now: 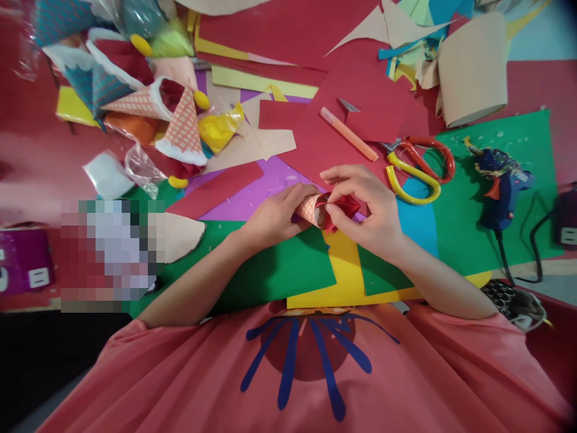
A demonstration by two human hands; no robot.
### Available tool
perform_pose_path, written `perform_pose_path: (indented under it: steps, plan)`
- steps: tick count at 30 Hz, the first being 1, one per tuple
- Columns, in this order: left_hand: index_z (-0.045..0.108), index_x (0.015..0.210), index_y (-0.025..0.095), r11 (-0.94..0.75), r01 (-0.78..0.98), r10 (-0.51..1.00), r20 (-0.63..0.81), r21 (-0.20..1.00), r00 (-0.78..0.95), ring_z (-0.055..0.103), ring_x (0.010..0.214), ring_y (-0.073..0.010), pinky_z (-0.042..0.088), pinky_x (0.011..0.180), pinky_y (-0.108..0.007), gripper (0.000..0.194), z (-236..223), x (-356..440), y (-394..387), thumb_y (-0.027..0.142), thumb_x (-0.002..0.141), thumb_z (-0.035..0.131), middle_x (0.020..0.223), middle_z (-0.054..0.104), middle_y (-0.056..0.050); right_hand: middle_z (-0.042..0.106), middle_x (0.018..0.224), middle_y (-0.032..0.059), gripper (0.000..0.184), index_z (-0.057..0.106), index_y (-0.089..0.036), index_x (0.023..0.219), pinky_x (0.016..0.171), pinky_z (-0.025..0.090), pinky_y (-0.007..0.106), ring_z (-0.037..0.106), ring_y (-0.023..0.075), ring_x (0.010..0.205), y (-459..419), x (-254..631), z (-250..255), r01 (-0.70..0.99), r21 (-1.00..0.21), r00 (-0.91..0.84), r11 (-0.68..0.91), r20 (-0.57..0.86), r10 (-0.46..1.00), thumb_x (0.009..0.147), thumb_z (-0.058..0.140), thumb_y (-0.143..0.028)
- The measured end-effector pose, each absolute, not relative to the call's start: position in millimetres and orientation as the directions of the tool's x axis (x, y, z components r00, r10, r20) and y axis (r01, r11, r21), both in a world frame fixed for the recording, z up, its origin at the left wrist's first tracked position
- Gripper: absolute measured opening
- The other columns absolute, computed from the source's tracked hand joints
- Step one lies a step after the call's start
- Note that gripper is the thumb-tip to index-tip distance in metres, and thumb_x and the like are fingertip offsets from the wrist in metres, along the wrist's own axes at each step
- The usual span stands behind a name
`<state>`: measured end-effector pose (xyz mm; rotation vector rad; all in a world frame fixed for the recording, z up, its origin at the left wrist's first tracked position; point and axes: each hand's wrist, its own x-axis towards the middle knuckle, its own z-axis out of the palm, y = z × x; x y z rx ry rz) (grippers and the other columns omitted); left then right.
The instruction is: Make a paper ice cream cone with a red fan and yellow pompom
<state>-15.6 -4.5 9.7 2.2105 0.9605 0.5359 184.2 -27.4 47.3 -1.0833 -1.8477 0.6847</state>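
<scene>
In the middle of the table, my left hand (274,218) is wrapped around a small paper cone (308,210) with an orange criss-cross pattern. Its open end faces right, towards my right hand (372,207). Thumb and forefinger of that hand pinch the edge of a dark red paper piece (346,205) at the cone's mouth. How far the red piece reaches inside the cone is hidden. Under both hands lie purple, green (270,258) and yellow (345,270) sheets.
Scissors (417,193) with red and yellow handles and an orange marker (349,133) lie beyond my right hand. A blue glue gun (502,195) with its cord rests at right. Several patterned cones (183,129) crowd the upper left. A beige paper tub (473,72) stands upper right.
</scene>
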Motion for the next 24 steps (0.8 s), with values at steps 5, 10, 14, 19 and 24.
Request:
perform_pose_path:
  steps: [5, 10, 14, 19, 24]
  plan:
    - [0.054, 0.115, 0.019, -0.508, 0.498, 0.763, 0.1, 0.703, 0.638, 0.066, 0.092, -0.0156, 0.053, 0.077, -0.025, 0.032, 9.8, -15.5, -4.7, 0.029, 0.085, 0.058, 0.109, 0.068, -0.005, 0.072, 0.11, 0.0071, 0.009, 0.058, -0.022, 0.082, 0.088, 0.058, 0.041, 0.069, 0.0209, 0.105, -27.5, 183.5, 46.4, 0.421, -0.777, -0.246, 0.468, 0.399, 0.883, 0.083, 0.062, -0.014]
    - [0.053, 0.119, 0.019, -0.511, 0.533, 0.756, 0.058, 0.675, 0.652, 0.066, 0.095, -0.0164, 0.053, 0.079, -0.025, 0.035, 10.8, -15.6, -4.3, 0.029, 0.086, 0.059, 0.111, 0.068, -0.007, 0.071, 0.11, 0.0064, 0.009, 0.057, -0.023, 0.082, 0.088, 0.059, 0.041, 0.069, 0.0203, 0.106, -27.6, 182.6, 46.3, 0.435, -0.765, -0.249, 0.475, 0.405, 0.88, 0.084, 0.062, -0.016]
    - [0.053, 0.12, 0.019, -0.535, 0.53, 0.747, 0.074, 0.658, 0.661, 0.067, 0.096, -0.017, 0.053, 0.079, -0.026, 0.034, 10.4, -15.8, -4.5, 0.027, 0.087, 0.058, 0.112, 0.069, -0.007, 0.072, 0.109, 0.0087, 0.01, 0.057, -0.023, 0.081, 0.087, 0.06, 0.039, 0.069, 0.0199, 0.105, -26.9, 182.5, 45.4, 0.421, -0.762, -0.243, 0.492, 0.428, 0.871, 0.083, 0.064, -0.016]
    - [0.052, 0.119, 0.019, -0.562, 0.527, 0.738, 0.099, 0.637, 0.667, 0.067, 0.094, -0.0168, 0.052, 0.078, -0.025, 0.034, 9.1, -15.5, -5.3, 0.026, 0.087, 0.059, 0.11, 0.07, -0.007, 0.071, 0.112, 0.007, 0.008, 0.057, -0.022, 0.08, 0.083, 0.061, 0.04, 0.068, 0.0202, 0.105, -27.4, 181.5, 40.8, 0.431, -0.768, -0.244, 0.473, 0.406, 0.881, 0.084, 0.062, -0.018]
    - [0.053, 0.117, 0.019, -0.563, 0.55, 0.749, 0.098, 0.617, 0.656, 0.067, 0.093, -0.0181, 0.052, 0.076, -0.026, 0.032, 11.6, -16.3, -4.4, 0.026, 0.087, 0.058, 0.109, 0.07, -0.007, 0.07, 0.114, 0.0076, 0.005, 0.058, -0.022, 0.082, 0.086, 0.059, 0.043, 0.067, 0.0223, 0.107, -27.5, 183.4, 42.3, 0.429, -0.771, -0.255, 0.471, 0.397, 0.882, 0.084, 0.062, -0.02]
